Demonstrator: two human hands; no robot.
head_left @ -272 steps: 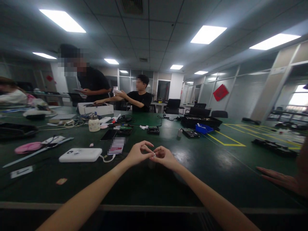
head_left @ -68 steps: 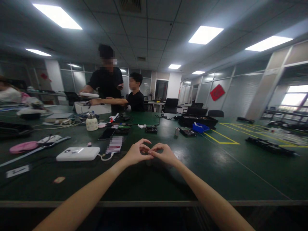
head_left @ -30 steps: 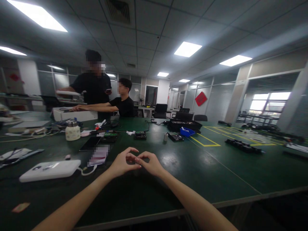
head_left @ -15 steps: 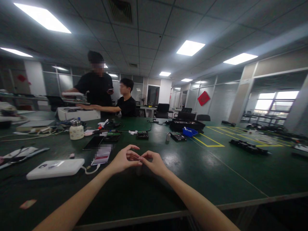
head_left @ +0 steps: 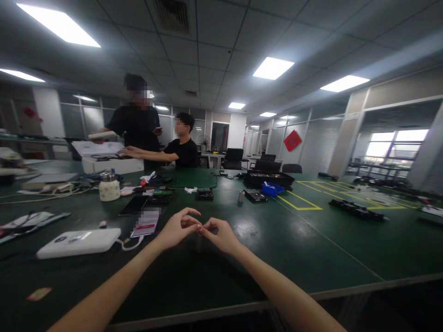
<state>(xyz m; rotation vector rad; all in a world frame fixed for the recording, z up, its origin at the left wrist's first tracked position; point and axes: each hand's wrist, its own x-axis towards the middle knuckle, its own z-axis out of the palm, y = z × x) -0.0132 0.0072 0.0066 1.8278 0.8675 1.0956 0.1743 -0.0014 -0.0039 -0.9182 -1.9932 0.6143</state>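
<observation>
Both my forearms reach out over the dark green table [head_left: 277, 249]. My left hand [head_left: 175, 229] and my right hand [head_left: 221, 236] meet fingertip to fingertip just above the tabletop. Each hand is curled into a pinch. Whatever sits between the fingertips is too small to make out. A white power bank [head_left: 79, 242] with a short cable lies to the left of my left hand, beside a phone [head_left: 146, 223].
Across the table one person stands and another person sits by a white box [head_left: 110, 162]. A cream jar [head_left: 109, 189], a dark tablet [head_left: 134, 205], circuit boards [head_left: 205, 194], a blue bin [head_left: 271, 188] and black trays [head_left: 356, 210] lie around. Yellow tape marks the right side.
My hands have stayed pinched together in the same spot. The view swung slightly right, then back left. The people across the table shifted a little around the white box.
</observation>
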